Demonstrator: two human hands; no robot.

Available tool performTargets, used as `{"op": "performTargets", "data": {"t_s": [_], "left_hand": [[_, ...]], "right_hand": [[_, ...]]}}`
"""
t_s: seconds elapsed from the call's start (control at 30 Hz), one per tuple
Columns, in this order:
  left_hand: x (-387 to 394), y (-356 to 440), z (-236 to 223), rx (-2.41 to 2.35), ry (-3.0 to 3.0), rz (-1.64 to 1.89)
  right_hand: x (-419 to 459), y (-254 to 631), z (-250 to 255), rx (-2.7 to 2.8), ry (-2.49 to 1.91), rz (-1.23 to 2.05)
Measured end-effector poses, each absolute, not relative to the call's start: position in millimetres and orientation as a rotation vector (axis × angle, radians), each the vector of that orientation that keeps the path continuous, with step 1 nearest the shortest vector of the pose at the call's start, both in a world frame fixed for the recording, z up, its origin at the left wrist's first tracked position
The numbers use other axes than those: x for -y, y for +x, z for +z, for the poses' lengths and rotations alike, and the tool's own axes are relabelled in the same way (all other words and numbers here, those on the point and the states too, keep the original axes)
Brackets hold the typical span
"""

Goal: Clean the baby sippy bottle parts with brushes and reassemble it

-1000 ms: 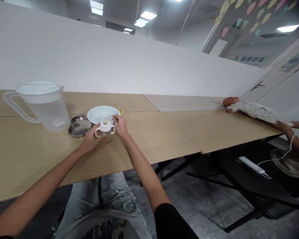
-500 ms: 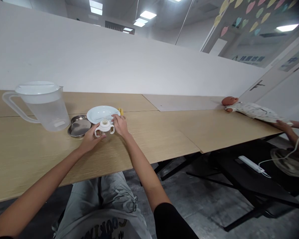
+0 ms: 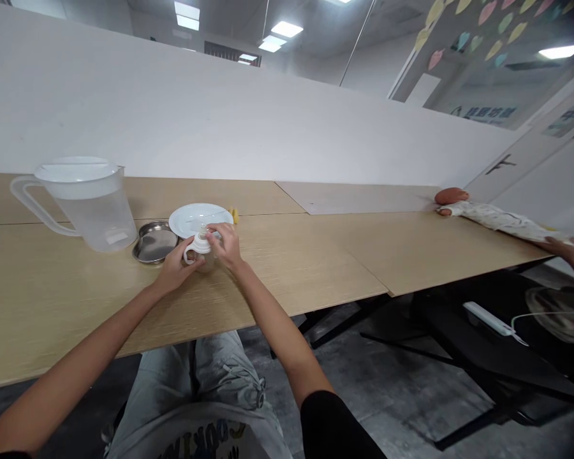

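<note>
A small white baby bottle [image 3: 199, 246] with side handles and a teat stands on the wooden table [image 3: 287, 255]. My left hand [image 3: 175, 269] is wrapped round its lower body from the left. My right hand [image 3: 224, 245] grips its white collar and right handle from the right, fingers curled over the top. Just behind the bottle lies a white plate [image 3: 198, 218], with a small yellow thing [image 3: 235, 215] at its right edge. A kidney-shaped steel tray [image 3: 154, 241] lies to the left of the bottle.
A clear plastic pitcher [image 3: 88, 203] with a white lid stands at the left. A baby doll [image 3: 488, 211] in patterned clothes lies at the far right, with another person's hand [image 3: 571, 250] on it. A white partition runs behind the table. A power strip [image 3: 490, 317] lies on the floor.
My right hand has moved from the bottle's right handle up over its collar, hiding that handle. The other person's hand has shifted along the doll, and the doll's head has turned.
</note>
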State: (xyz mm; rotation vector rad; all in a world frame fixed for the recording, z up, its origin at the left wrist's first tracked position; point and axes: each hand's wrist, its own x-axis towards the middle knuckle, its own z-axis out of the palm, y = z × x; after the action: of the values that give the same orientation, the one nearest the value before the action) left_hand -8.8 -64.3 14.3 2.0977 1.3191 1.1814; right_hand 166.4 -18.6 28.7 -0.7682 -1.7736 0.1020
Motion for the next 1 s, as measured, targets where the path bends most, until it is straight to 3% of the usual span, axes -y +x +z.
{"op": "performTargets", "data": {"t_s": [0.8,1.0], "left_hand": [[61,-12,12,-1.297,1.964,1.115],[58,-13,9,-1.302,1.985,1.147]], "right_hand": [[14,174,40,1.774,-0.63,0.945],[5,187,41,1.735,-0.641,0.808]]}}
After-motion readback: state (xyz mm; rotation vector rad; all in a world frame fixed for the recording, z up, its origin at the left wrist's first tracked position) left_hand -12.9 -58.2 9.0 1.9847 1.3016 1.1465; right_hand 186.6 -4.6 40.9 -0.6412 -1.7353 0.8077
